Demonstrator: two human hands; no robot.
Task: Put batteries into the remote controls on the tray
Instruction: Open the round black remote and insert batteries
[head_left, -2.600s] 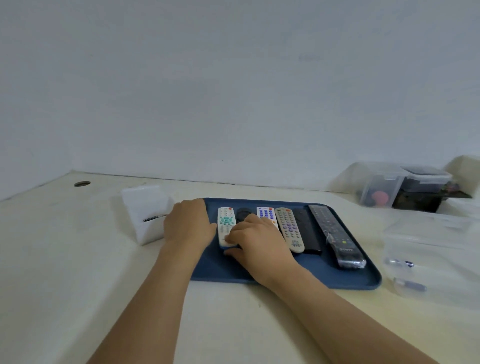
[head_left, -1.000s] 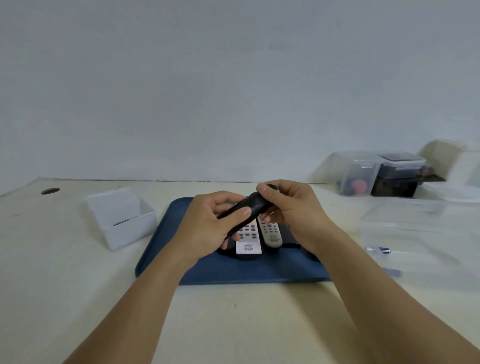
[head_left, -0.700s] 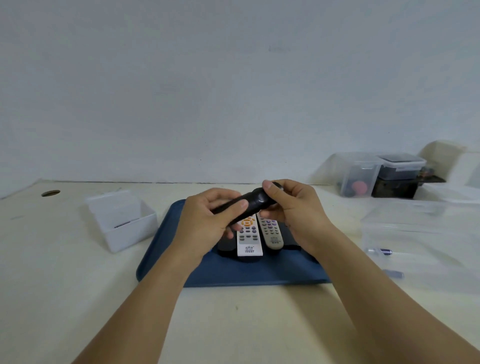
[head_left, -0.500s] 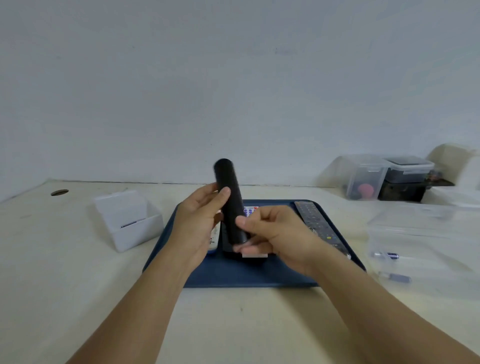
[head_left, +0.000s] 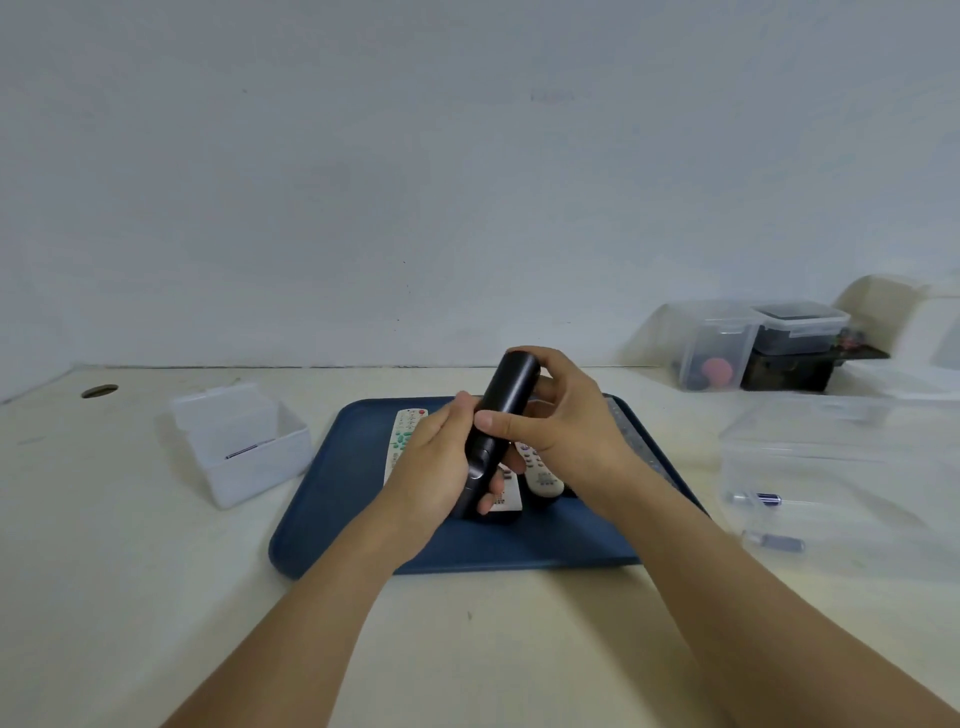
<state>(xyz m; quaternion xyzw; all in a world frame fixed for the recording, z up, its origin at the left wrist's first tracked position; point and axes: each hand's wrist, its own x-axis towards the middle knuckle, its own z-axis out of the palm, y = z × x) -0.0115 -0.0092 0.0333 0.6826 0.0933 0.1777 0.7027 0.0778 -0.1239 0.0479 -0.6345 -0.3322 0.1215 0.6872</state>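
Note:
I hold a black remote (head_left: 498, 415) above the blue tray (head_left: 332, 499), tilted with its top end up and to the right. My left hand (head_left: 441, 467) grips its lower half. My right hand (head_left: 561, 421) wraps its upper half, thumb across the front. On the tray lie a white remote with green buttons (head_left: 402, 441) at the left and other light remotes (head_left: 543, 478) partly hidden behind my hands. Two batteries (head_left: 758, 499) lie in a clear box (head_left: 831, 467) at the right.
A small white open box (head_left: 244, 447) stands left of the tray with a thin object inside. Clear lidded containers (head_left: 727, 343) and a dark box (head_left: 795, 358) sit at the back right by the wall. A round hole (head_left: 100, 391) marks the table's far left.
I lifted the black remote off the tray with both hands and turned it from lying crosswise to nearly upright. My right hand moved from its lower part up to its upper half.

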